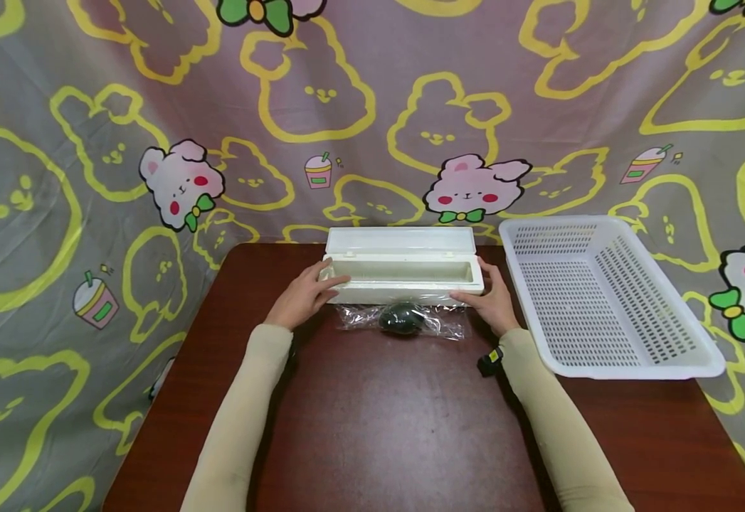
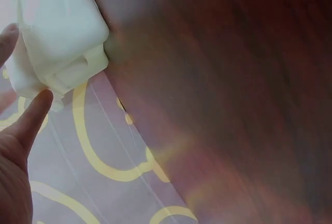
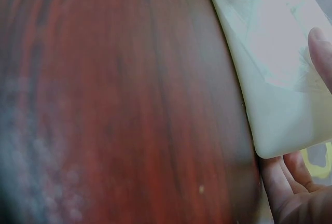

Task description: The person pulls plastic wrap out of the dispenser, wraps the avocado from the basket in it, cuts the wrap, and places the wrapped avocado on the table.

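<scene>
A long white plastic box (image 1: 404, 296), apparently a cling film dispenser, lies at the back of the table with its lid (image 1: 400, 242) raised. My left hand (image 1: 304, 293) holds its left end, a finger reaching over the front rim. At the right end, my right hand (image 1: 492, 299) grips the box with the thumb on the front and fingers around the end wall, as the right wrist view also shows. Clear film (image 1: 444, 323) spreads along the box's front. On or within it sits a dark green, glossy oval (image 1: 401, 318) resembling an avocado; which of these I cannot tell.
To the right stands a white perforated basket (image 1: 580, 313), close to my right hand. The brown wooden table (image 1: 404, 427) ends at a patterned cloth (image 1: 378, 142) behind the box. A small black item with a yellow mark (image 1: 490, 361) is at my right wrist.
</scene>
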A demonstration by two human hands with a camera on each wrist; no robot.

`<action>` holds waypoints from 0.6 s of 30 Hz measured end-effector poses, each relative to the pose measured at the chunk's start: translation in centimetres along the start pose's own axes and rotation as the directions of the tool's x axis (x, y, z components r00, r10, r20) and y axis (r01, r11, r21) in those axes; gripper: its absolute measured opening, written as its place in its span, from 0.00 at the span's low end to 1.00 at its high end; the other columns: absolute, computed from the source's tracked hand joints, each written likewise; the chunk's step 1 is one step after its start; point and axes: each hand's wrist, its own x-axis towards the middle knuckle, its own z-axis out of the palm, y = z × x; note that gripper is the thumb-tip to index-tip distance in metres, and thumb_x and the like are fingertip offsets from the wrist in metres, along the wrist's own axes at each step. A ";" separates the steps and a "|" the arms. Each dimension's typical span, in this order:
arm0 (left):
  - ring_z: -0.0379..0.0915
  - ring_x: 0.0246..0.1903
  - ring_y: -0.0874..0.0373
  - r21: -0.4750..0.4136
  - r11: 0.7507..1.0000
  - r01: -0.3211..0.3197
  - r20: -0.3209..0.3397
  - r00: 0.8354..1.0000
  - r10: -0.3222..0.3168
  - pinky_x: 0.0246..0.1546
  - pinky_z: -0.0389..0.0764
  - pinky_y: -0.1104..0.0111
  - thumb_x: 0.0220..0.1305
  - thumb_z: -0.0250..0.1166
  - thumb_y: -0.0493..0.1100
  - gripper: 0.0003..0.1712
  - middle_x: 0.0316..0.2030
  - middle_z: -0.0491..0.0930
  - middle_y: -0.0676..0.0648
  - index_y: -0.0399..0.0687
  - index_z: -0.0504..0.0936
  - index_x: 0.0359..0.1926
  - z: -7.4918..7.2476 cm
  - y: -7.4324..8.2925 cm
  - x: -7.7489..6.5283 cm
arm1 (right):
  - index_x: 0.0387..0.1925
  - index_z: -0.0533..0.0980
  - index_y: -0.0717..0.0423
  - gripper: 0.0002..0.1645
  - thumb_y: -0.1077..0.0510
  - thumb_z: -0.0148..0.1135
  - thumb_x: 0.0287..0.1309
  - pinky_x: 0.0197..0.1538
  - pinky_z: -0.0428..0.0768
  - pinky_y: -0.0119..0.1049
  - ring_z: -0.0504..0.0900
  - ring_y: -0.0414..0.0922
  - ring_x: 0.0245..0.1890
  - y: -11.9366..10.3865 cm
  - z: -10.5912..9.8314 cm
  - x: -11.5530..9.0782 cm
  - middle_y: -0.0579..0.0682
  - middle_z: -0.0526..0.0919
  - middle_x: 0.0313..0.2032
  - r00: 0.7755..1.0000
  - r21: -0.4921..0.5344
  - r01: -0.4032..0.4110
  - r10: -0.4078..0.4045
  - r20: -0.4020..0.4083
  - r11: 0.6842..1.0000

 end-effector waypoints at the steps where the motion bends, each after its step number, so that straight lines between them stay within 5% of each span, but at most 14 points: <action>1: 0.70 0.68 0.37 0.003 1.000 0.005 0.000 1.000 -0.005 0.61 0.79 0.47 0.73 0.66 0.44 0.26 0.73 0.66 0.33 0.65 0.79 0.69 0.0 0.0 -0.1 | 0.78 0.56 0.62 0.57 0.60 0.80 0.54 0.43 0.74 0.21 0.74 0.59 0.57 0.0 0.0 0.0 0.71 0.69 0.67 1.000 -0.002 0.001 -0.001 0.000 1.000; 7: 0.80 0.56 0.36 -0.020 0.999 0.049 0.027 0.998 -0.049 0.52 0.83 0.49 0.74 0.65 0.45 0.28 0.73 0.65 0.29 0.68 0.75 0.72 0.1 0.1 -0.7 | 0.78 0.57 0.60 0.57 0.61 0.80 0.54 0.42 0.73 0.22 0.74 0.58 0.55 0.8 0.1 0.3 0.70 0.70 0.67 1.000 -0.017 -0.005 0.005 -0.002 1.000; 12: 0.79 0.58 0.36 -0.060 0.995 0.083 0.057 0.995 -0.080 0.53 0.83 0.49 0.76 0.63 0.46 0.27 0.74 0.65 0.31 0.70 0.75 0.72 0.0 0.1 -0.6 | 0.80 0.56 0.54 0.59 0.58 0.81 0.53 0.44 0.73 0.23 0.74 0.57 0.56 3.4 0.4 1.4 0.66 0.71 0.67 1.000 -0.006 0.007 -0.007 -0.019 1.000; 18: 0.85 0.49 0.42 -0.091 0.991 0.097 0.055 0.994 -0.092 0.48 0.84 0.53 0.75 0.64 0.44 0.25 0.74 0.65 0.32 0.62 0.78 0.70 -0.1 0.0 -0.6 | 0.80 0.57 0.47 0.61 0.52 0.83 0.50 0.46 0.74 0.25 0.75 0.54 0.56 5.0 0.5 2.1 0.61 0.72 0.66 0.999 -0.016 0.003 -0.004 -0.034 1.000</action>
